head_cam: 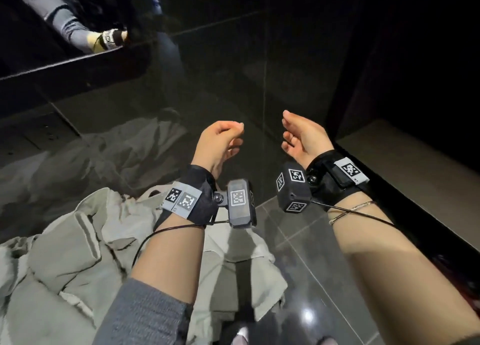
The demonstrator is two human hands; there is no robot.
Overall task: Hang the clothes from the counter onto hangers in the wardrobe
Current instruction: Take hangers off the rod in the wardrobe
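Observation:
A pale grey-green garment [78, 253] lies crumpled at the lower left, under my left forearm, and drapes toward the tiled floor. My left hand [220, 143] hovers above it with fingers loosely curled and nothing in them. To its right, my right hand [301, 139] is raised palm inward, fingers relaxed and holding nothing. Both wrists wear black straps with marker tags. No hanger is in view.
A glossy dark wall panel [233, 71] stands straight ahead and mirrors the garment and an arm. A dark ledge [65, 66] runs across the upper left. A grey shelf surface [415, 162] lies at the right. Dark floor tiles [324, 279] spread below.

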